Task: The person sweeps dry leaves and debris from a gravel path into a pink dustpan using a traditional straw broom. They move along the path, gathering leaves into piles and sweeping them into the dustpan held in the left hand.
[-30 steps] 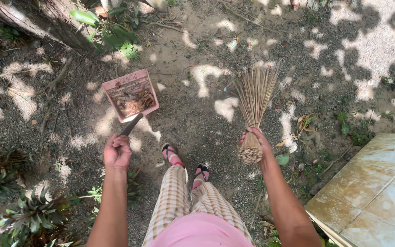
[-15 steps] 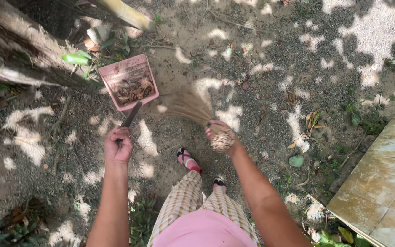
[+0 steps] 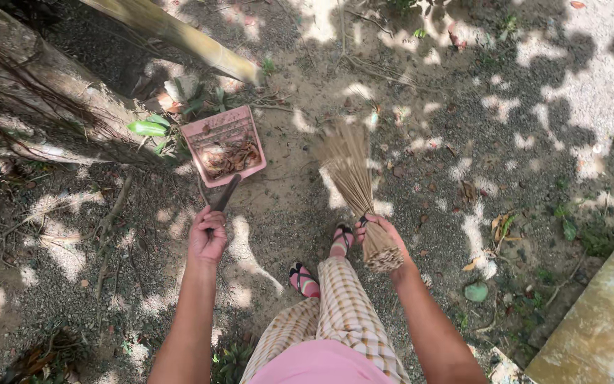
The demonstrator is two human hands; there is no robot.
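Note:
My left hand [image 3: 207,238] grips the dark handle of a pink dustpan [image 3: 227,146] that rests on the dirt ahead, with brown dry leaves lying inside it. My right hand [image 3: 381,238] holds the bound end of a stick broom [image 3: 353,178], whose bristles fan out toward the ground to the right of the dustpan. My feet in pink sandals [image 3: 305,277] stand between the two arms, and I wear checked trousers.
A tree trunk [image 3: 44,78] and roots lie at the upper left, with a bamboo pole [image 3: 186,39] above the dustpan. A tiled slab [image 3: 598,320] fills the lower right corner. Scattered dry leaves [image 3: 502,227] and small plants dot the sandy ground.
The broom has swung from pointing left toward the dustpan back to upright on the right. I have stepped forward, closer to the tree trunk, with the dustpan still ahead.

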